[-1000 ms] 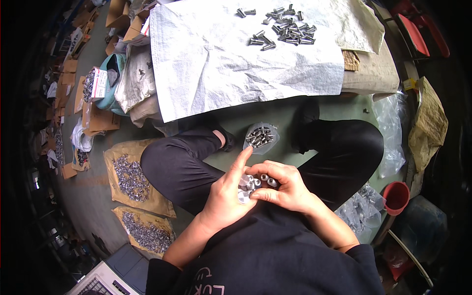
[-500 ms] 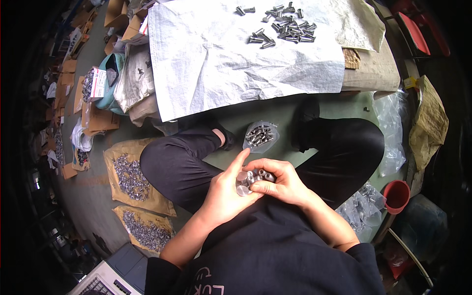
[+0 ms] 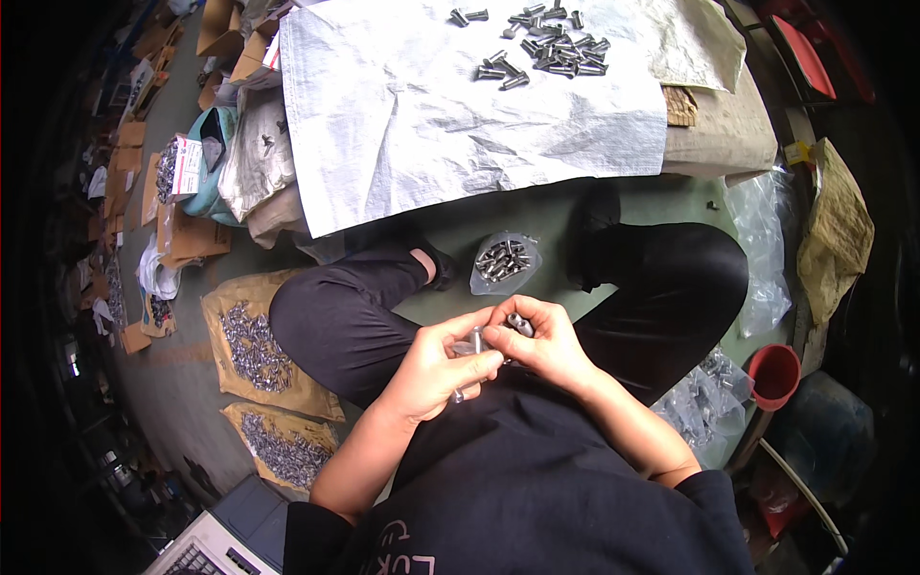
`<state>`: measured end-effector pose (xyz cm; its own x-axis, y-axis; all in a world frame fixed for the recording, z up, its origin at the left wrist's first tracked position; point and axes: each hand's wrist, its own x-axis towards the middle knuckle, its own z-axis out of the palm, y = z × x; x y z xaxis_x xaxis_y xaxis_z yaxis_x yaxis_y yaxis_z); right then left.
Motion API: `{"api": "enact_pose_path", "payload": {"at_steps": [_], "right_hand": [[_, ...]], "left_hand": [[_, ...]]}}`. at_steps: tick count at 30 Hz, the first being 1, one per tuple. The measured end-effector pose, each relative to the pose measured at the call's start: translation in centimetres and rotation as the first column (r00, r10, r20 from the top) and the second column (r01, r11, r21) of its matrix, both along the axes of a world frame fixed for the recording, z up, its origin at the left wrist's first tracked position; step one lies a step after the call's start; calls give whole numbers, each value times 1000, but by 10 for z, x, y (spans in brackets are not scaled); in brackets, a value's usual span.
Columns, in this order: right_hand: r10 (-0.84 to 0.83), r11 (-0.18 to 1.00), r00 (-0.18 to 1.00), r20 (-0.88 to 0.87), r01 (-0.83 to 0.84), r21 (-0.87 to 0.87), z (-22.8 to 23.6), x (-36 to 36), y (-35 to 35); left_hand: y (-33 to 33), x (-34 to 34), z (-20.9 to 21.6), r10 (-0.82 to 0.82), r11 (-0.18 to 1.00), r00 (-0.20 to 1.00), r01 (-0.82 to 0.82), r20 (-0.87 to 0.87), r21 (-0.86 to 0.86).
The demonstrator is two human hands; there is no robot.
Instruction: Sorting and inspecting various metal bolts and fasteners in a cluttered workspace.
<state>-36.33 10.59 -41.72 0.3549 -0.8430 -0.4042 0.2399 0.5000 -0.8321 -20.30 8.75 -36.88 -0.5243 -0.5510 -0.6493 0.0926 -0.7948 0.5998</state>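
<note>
Over my lap, my left hand [image 3: 436, 369] is closed on several shiny flat-headed metal fasteners [image 3: 476, 340]. One stands up between its thumb and fingers, and another end pokes out below the palm. Touching it at the fingertips, my right hand [image 3: 546, 345] is curled round more metal fasteners [image 3: 520, 324]; hollow ends show at its fingers. How many each hand holds is hidden. On the floor beyond my hands, between my feet, a clear plastic bag [image 3: 522, 285] holds several similar pieces. A loose heap of metal fasteners [image 3: 565, 56] lies on the white woven sheet [image 3: 450, 134].
To the left, two yellow sacks [image 3: 216, 335] carry spread small metal parts, with cardboard boxes [image 3: 192, 235] farther back. On the right stand a red bucket [image 3: 774, 379] and clear bags of parts [image 3: 685, 426]. The sheet-covered table edge is ahead of my knees.
My left hand, open-palmed under the fasteners before, has curled its fingers round them. My right hand has lifted slightly with some in its grip, and the fingertips now meet.
</note>
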Motion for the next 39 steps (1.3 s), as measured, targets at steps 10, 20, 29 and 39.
{"api": "enact_pose_path", "payload": {"at_steps": [10, 20, 29, 39], "right_hand": [[-65, 974, 985, 160, 28, 226, 7, -2, -8], [-22, 936, 1000, 8, 18, 352, -2, -1, -7], [-406, 862, 537, 740, -44, 505, -27, -10, -6], [-427, 866, 514, 744, -5, 501, -29, -17, -7]], "left_hand": [[5, 3, -15, 189, 976, 982, -189, 12, 105], [5, 6, -26, 357, 888, 934, -341, 3, 310], [4, 7, -34, 592, 651, 772, -289, -232, 702], [-1, -2, -28, 631, 692, 682, -279, -369, 666]]}}
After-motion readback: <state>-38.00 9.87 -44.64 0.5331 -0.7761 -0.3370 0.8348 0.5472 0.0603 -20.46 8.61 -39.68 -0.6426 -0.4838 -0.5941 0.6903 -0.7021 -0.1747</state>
